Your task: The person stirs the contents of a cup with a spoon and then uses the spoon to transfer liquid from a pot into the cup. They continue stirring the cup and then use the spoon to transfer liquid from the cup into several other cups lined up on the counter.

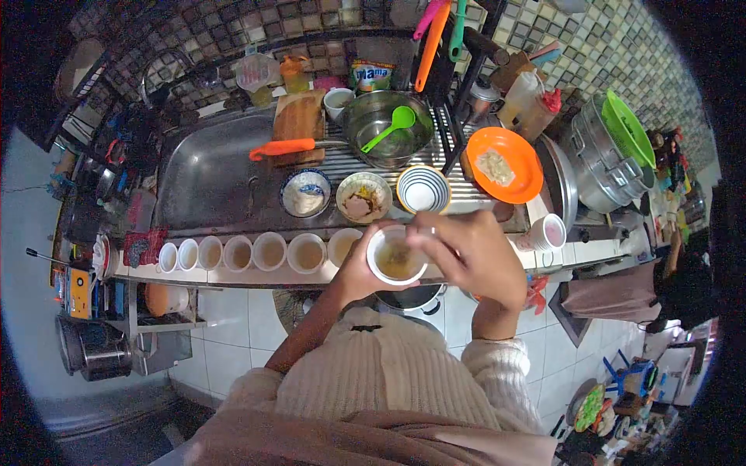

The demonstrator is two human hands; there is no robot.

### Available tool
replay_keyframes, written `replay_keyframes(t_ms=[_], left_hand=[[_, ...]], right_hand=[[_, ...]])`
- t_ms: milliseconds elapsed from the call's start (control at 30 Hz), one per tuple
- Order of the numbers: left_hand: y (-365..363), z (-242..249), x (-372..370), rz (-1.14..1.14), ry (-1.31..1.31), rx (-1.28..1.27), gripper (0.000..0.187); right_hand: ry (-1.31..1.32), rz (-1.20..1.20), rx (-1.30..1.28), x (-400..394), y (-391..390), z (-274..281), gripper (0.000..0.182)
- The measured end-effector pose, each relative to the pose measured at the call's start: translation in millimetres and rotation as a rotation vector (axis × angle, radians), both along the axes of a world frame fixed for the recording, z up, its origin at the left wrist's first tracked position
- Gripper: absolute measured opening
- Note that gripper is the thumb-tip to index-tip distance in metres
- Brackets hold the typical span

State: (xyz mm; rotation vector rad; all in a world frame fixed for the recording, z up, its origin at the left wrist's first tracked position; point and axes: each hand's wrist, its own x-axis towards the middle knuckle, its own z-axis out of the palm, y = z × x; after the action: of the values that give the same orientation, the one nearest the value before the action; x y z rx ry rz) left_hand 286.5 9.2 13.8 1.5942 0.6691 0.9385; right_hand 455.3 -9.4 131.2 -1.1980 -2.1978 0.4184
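Observation:
A white cup with yellowish-brown liquid and darker bits in it is held tilted toward me by my left hand, fingers wrapped round its side. Over the cup's right rim, my right hand has its fingers bent and pinched together; whatever they hold, if anything, is blurred. A row of similar filled cups runs along the counter edge to the left. Just behind my hands stand a striped bowl, a bowl with brown and yellow remains and a bowl with a white substance.
A steel pot holds a green ladle. An orange plate bears a pale packet. Stacked empty cups lie at the right. The sink is at the left, with a wooden board beside it. Steamer pots stand far right.

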Motion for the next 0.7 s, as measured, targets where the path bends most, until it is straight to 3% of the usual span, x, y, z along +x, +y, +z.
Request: replay_keyframes(t_ms=[133,267,433,567,700], left_hand=[[-2.4,0.7,4.7,-0.014,-0.036,-0.089,0.081],[1.5,8.3,5.0,0.017,0.051,0.026,0.078],[6.6,3.8,4.0,0.159,0.071,0.000,0.084],[13.1,10.1,9.2,0.191,0.162,0.210,0.085],[14.1,12.0,16.1,0.104,0.117,0.125,0.077]], right_hand=[[0.024,0.115,-0.071,6.6,-2.1,-0.1,0.019],[0.134,-0.019,-0.014,11.5,5.9,-2.0,0.020],[0.267,0.228,-0.091,29.2,7.2,-4.6,0.019],[0.192,0.114,-0.025,45.9,12.7,-7.7,0.014],[0.253,0.037,-0.072,45.0,10.5,-4.4,0.014]])
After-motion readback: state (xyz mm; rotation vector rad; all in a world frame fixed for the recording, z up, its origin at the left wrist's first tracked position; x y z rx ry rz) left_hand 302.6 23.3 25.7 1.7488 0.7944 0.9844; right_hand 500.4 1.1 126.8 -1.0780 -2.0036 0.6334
